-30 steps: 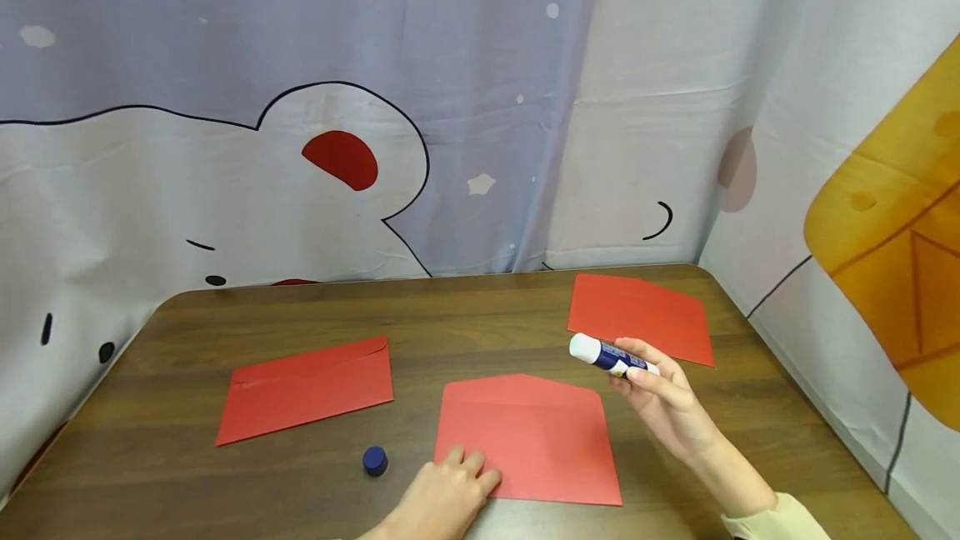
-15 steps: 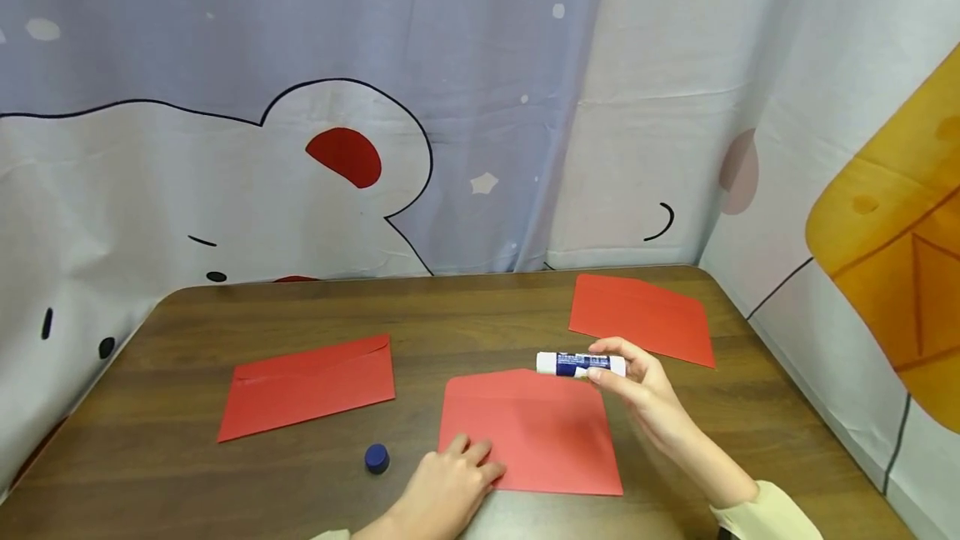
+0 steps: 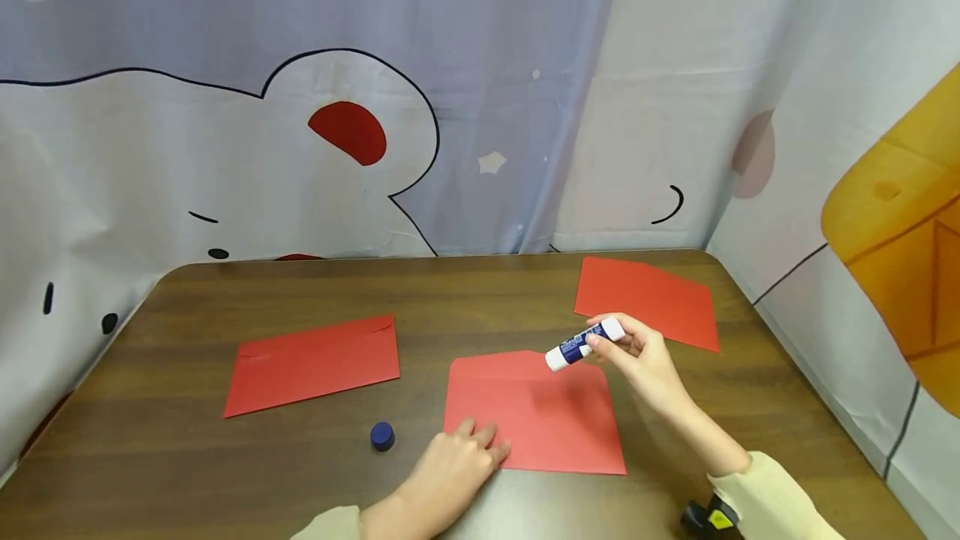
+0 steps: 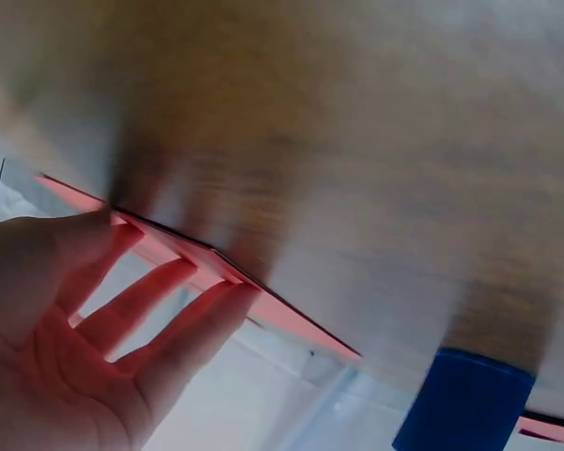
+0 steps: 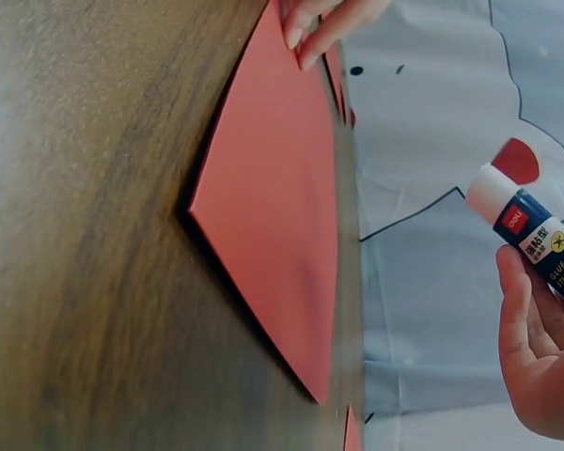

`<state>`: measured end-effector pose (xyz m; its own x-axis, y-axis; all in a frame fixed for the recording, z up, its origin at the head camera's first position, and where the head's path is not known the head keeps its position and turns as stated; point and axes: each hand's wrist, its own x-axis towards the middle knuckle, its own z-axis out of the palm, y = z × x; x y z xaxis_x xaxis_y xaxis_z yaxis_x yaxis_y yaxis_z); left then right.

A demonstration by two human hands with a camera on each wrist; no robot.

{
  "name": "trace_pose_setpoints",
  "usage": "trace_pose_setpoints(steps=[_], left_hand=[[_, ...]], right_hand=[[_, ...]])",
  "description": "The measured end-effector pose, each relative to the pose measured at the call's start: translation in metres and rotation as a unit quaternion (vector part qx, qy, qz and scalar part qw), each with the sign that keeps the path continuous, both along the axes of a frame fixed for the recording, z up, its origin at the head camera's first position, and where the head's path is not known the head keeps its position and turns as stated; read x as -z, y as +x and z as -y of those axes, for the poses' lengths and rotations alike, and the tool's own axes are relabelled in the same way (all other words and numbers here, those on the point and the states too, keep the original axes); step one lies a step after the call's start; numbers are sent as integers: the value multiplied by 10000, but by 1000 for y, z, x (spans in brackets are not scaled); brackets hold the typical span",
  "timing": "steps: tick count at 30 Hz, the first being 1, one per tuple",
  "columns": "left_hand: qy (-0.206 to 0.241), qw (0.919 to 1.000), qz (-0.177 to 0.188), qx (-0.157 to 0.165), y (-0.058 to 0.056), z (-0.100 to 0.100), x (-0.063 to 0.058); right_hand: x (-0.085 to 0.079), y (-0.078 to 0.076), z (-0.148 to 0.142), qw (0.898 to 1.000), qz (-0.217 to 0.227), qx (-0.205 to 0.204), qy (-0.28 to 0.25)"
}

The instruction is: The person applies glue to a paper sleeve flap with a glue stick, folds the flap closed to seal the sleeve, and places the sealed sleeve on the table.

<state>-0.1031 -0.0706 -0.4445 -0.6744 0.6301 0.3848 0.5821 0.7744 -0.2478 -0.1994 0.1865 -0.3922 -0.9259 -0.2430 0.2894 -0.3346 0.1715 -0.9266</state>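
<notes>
A red envelope [image 3: 540, 423] lies flat on the table with its flap open toward the back. My left hand [image 3: 457, 469] rests on its lower left corner, fingertips pressing the paper; the left wrist view shows those fingers [image 4: 193, 348] stretched onto the envelope. Above the flap my right hand [image 3: 637, 357] pinches an uncapped glue stick [image 3: 576, 348] between thumb and fingers. The stick is tilted, its white end pointing down and left, apart from the paper. In the right wrist view the glue stick's label [image 5: 545, 242] is visible. Its blue cap [image 3: 382, 437] stands left of the envelope.
A closed-looking red envelope [image 3: 315, 365] lies on the left of the wooden table [image 3: 150, 457]. Another red envelope [image 3: 648, 298] is at the back right. A patterned curtain [image 3: 480, 107] hangs behind and along the right side.
My right hand has brought the glue stick leftward over the envelope's flap and turned its white end from up-left to down-left. The left hand stays on the envelope. The head view has tipped slightly downward.
</notes>
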Motion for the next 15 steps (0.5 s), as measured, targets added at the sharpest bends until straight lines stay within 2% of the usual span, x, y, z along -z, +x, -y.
trace_pose_setpoints(steps=[5, 8, 11, 15], left_hand=[[27, 9999, 71, -96, -3, -2, -2], [14, 10000, -71, -31, -5, -2, 0], [-204, 9981, -511, 281, -10, 0, 2], [-887, 9856, -1241, 731, -15, 1, 4]], right_hand=[[-7, 2, -7, 9997, -90, 142, -172], [-10, 5, -10, 9992, -70, 175, -344], [-13, 8, -12, 9979, -12, 164, -620], [-17, 12, -14, 9925, 32, 10, -1224]])
